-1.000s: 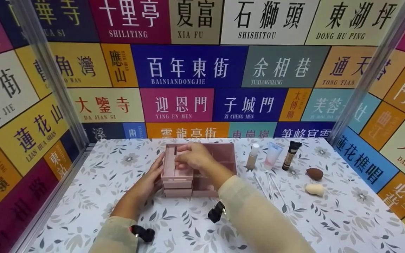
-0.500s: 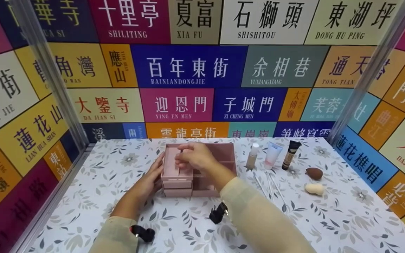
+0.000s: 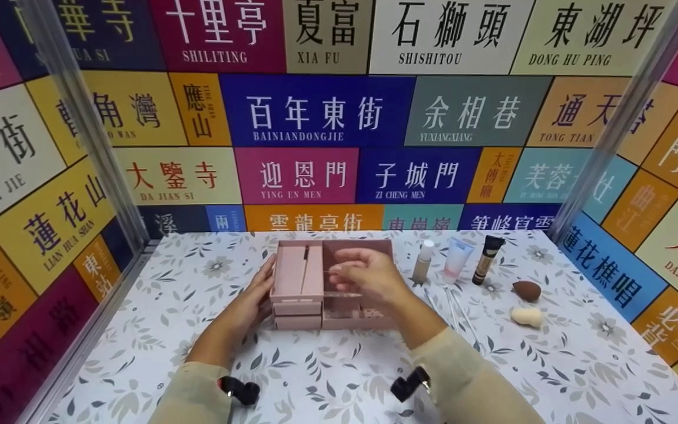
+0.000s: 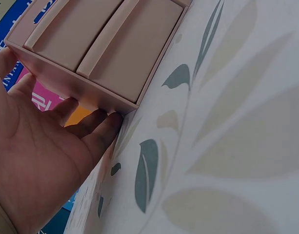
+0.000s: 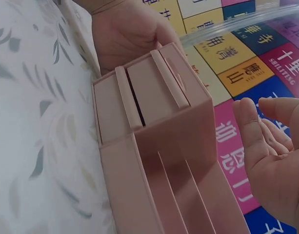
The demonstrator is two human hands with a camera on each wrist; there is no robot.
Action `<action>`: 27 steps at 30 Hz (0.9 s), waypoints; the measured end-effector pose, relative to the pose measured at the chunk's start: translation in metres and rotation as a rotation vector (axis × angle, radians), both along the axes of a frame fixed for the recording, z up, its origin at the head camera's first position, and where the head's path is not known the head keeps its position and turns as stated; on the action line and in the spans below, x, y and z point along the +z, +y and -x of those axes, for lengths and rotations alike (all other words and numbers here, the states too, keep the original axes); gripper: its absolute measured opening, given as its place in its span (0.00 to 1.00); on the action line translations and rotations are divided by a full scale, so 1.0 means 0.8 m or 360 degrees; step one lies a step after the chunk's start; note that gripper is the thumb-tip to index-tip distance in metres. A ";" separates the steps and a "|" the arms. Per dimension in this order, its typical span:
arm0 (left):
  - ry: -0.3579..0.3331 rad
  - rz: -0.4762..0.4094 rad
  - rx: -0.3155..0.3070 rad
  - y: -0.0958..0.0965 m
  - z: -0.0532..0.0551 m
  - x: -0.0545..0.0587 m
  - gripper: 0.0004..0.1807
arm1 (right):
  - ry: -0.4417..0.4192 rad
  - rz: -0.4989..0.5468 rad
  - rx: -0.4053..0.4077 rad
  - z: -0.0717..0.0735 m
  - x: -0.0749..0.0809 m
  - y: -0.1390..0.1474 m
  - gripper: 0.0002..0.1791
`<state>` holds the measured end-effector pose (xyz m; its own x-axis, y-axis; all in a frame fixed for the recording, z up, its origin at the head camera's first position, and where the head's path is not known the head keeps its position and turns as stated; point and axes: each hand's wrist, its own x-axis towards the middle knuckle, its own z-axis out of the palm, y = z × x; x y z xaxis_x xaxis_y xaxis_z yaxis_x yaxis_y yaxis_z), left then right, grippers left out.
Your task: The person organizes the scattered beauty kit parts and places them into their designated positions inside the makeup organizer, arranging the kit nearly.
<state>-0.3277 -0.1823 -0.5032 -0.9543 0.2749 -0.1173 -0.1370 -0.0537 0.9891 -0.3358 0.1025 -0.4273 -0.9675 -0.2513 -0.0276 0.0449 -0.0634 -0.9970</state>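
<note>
Since a second ago the right hand has moved toward three o'clock, off the tray on the pink organizer and over its divided part; the slim brush now lies uncovered in that tray.

Taking twelve as the far wall and the organizer as the centre of the dial, the left hand sits at nine o'clock. Its fingers are extended and a little apart, the tips touching the organizer's side, as the left wrist view shows beside two drawers. Above those drawers, the open tray holds the brush, dark end toward twelve, the other end toward six.

Next comes the right hand, raised above the open compartments with its fingers loosely bent and nothing between them; in the right wrist view it is apart from the organizer.

Beyond it, toward three o'clock, stand a bottle with a whitish cap, a blue-and-pink tube and a black-capped tube. Slender white sticks lie between three and four o'clock, partly behind the right forearm. Farthest right, a brown sponge lies near three, with a cream sponge on its six o'clock side.
</note>
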 end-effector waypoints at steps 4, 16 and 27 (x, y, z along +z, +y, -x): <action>-0.0011 -0.0001 0.0005 -0.001 -0.001 0.000 0.30 | 0.0048 0.0031 -0.0012 -0.012 -0.007 0.035 0.28; -0.0084 0.0074 0.0000 0.001 -0.001 0.005 0.29 | 0.0068 -0.0033 -0.0136 -0.032 -0.017 0.144 0.30; -0.0115 0.0098 0.0016 -0.002 -0.002 0.005 0.28 | 0.0018 -0.0114 -0.0297 -0.038 -0.039 0.234 0.27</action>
